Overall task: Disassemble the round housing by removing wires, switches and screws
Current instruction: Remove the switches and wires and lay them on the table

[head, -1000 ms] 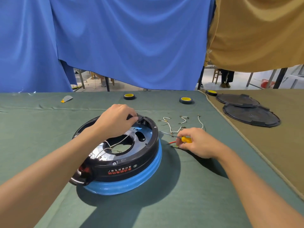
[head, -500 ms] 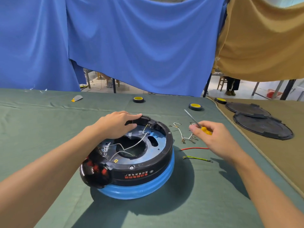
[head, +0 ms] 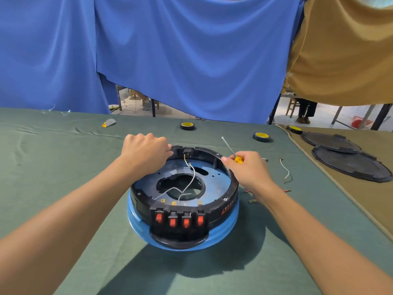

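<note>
The round housing (head: 184, 199), a black ring on a blue base, sits near the middle of the green-covered surface (head: 63, 167), with bare cloth open to its left and in front of it. Its row of four red rocker switches (head: 179, 220) faces the viewer, and thin white wires (head: 187, 182) loop across the open centre.

The left hand (head: 146, 152) rests on the far-left rim, fingers curled down over the edge and gripping it. The right hand (head: 246, 169) is at the far-right rim, fingers closed around the yellow handle of a screwdriver (head: 230, 150) whose shaft points up and away.

Just right of the housing lie loose wire pieces (head: 286, 171), so that side is more cluttered. Further right the green cloth ends at a seam with a tan cloth, where two black round covers (head: 348, 162) lie well apart from the housing. Two tape rolls (head: 261, 136) sit near the far edge, beneath the hanging blue curtain (head: 170, 56).

Compared with half a second ago, the housing is turned so the switches, then at the left, now face front, and the right hand has come from above the loose wires to the rim.
</note>
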Demonstrator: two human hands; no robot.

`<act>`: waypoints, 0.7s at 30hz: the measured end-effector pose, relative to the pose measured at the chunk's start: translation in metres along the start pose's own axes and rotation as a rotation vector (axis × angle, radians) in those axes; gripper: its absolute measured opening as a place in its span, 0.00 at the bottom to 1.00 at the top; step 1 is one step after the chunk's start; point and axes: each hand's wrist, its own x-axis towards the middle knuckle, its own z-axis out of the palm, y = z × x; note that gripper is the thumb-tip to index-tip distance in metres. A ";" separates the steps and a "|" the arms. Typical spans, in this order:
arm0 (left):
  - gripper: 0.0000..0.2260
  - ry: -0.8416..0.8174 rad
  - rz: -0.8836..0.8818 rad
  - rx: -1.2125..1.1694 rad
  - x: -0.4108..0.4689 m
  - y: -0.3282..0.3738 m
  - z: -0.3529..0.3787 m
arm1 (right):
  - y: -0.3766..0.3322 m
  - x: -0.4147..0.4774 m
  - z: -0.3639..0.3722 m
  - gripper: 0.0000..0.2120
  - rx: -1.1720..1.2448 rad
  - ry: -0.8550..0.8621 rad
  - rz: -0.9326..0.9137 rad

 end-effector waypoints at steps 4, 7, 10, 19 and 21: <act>0.17 0.012 0.001 0.071 -0.004 -0.006 -0.003 | 0.003 -0.007 -0.009 0.22 -0.031 -0.028 0.046; 0.14 0.008 -0.026 0.103 -0.005 -0.009 -0.003 | 0.008 -0.023 -0.016 0.25 -0.098 -0.107 0.034; 0.08 0.008 -0.059 0.134 -0.007 -0.004 -0.002 | 0.011 -0.023 -0.015 0.26 -0.056 -0.094 0.035; 0.20 0.022 -0.195 -0.082 -0.031 0.001 -0.015 | 0.009 0.021 -0.014 0.20 -0.173 0.153 0.035; 0.19 0.045 -0.241 -0.131 -0.030 -0.003 -0.016 | 0.008 0.018 -0.019 0.23 -0.225 0.155 0.021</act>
